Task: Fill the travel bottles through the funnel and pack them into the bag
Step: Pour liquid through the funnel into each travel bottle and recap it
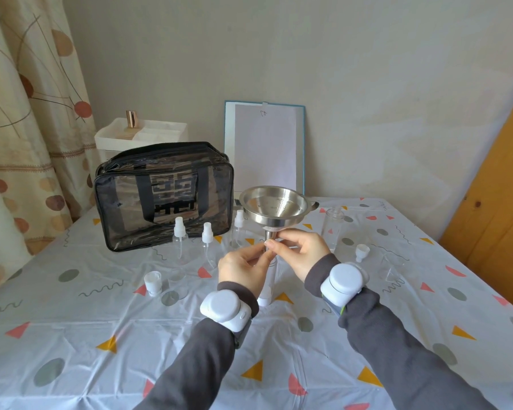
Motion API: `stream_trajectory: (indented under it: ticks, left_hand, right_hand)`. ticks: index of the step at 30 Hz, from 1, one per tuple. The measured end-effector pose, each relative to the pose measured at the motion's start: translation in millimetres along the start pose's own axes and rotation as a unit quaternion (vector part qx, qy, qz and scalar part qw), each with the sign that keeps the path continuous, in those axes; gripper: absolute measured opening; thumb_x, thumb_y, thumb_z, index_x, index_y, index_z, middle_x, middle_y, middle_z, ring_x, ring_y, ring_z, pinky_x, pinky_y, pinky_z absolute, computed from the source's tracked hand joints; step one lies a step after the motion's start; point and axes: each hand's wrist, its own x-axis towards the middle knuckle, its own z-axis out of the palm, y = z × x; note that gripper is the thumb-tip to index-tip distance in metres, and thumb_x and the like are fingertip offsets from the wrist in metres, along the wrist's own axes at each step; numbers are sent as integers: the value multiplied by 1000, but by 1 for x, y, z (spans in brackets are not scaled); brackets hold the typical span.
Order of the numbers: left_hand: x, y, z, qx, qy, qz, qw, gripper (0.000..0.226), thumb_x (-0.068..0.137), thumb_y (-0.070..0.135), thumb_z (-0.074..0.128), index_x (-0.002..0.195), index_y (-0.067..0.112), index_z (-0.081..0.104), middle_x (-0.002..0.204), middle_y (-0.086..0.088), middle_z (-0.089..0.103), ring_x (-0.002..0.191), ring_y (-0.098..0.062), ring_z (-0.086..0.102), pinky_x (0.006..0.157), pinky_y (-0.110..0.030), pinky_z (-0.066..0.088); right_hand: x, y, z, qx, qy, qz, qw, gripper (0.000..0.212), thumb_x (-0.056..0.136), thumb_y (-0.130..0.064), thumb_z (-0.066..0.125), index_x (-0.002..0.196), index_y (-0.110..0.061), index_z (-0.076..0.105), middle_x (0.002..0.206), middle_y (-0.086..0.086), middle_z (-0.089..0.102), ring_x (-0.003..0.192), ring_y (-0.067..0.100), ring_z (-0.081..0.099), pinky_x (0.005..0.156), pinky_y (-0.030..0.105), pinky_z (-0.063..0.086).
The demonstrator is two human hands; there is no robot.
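Stainless steel funnel (274, 206) is standing upright, its spout running straight down; left hand (243, 269) and right hand (301, 251) are both pinching that spout directly beneath the bowl.

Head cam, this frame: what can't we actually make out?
- Funnel spout tip: hidden by the fingers of the left hand and right hand, so its seating in the bottle is unclear.
- Bottle fill level: clear plastic, mostly behind the hands.
- Bag contents: dark reflections hide them.
- Note on the sheet: mark too small to read.
- Far right table edge: cut off by the frame.
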Motion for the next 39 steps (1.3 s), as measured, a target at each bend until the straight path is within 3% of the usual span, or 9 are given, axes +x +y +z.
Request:
stream_trajectory:
  ticks: [6, 16, 20, 22, 25, 28, 31, 34, 39]
  left_hand:
    - [0, 1, -1, 1, 1, -4, 1000, 14, 81, 31, 68, 94, 28, 74, 76, 18, 68, 74, 11, 61, 69, -2, 45]
    - [1, 2, -2, 1, 5, -7, 1000, 13, 80, 31, 70, 91, 28, 74, 68, 23, 64, 74, 10, 62, 71, -8, 48]
    - [2, 1, -2, -5, 2, -13, 1000, 15, 79, 33, 70, 93, 28, 74, 76, 19, 68, 75, 11, 62, 71, -7, 47]
    - [2, 0, -2, -12, 1, -18, 1000, 15, 79, 32, 70, 93, 27, 74, 74, 21, 67, 73, 15, 60, 69, -3, 47]
    - [2, -1, -1, -18, 4, -18, 1000, 15, 78, 29, 72, 92, 25, 74, 71, 22, 66, 70, 17, 60, 69, -2, 47]
    - [3, -2, 0, -29, 10, -23, 999, 16, 74, 30, 76, 88, 25, 74, 60, 27, 61, 67, 16, 60, 68, -2, 46]
    - [5, -4, 0, -33, 11, -28, 999, 15, 73, 31, 77, 86, 25, 74, 59, 27, 61, 68, 14, 61, 71, -6, 46]
    - [5, -4, 1, -33, 12, -25, 999, 16, 73, 31, 77, 86, 23, 75, 60, 27, 62, 68, 14, 61, 71, -4, 47]
    - [5, -3, 1, -37, 13, -16, 999, 10, 72, 29, 77, 80, 30, 71, 54, 31, 58, 65, 19, 58, 65, 3, 42]
  right_hand:
    - [-2, -1, 0, 9, -2, -3, 1000, 8, 87, -19, 62, 87, -24, 68, 91, -1, 70, 89, 13, 65, 85, 24, 51]
    - [-2, -4, 0, 6, -8, -8, 1000, 19, 87, -19, 61, 76, -35, 63, 80, -10, 66, 84, 11, 63, 83, 23, 49]
    - [-1, -2, 0, 3, -8, 1, 1000, 9, 87, -21, 61, 86, -27, 67, 90, -4, 69, 90, 13, 65, 85, 22, 49]
    - [-1, 1, -1, 8, -4, 15, 1000, 9, 85, -23, 64, 92, -27, 67, 94, -5, 69, 90, 10, 65, 83, 17, 48]
    - [-4, 13, -6, 42, -3, 59, 997, 26, 81, -33, 67, 106, -29, 61, 103, -13, 66, 89, -3, 63, 74, 3, 43]
    - [-8, 32, -17, 67, 52, 93, 992, 27, 83, -30, 66, 109, -30, 59, 107, -15, 63, 89, -1, 63, 77, 7, 45]
    - [-5, 55, -39, 14, 200, 126, 972, 20, 84, -14, 64, 104, -16, 63, 102, 3, 65, 80, 7, 62, 66, 4, 39]
    - [4, 76, -59, -72, 302, 179, 934, 31, 81, -11, 66, 110, -7, 57, 106, 15, 62, 89, 26, 59, 75, 20, 38]
    - [31, 94, -72, -100, 222, 235, 941, 76, 77, -25, 73, 137, -7, 31, 137, 11, 43, 123, 29, 45, 104, 37, 35]
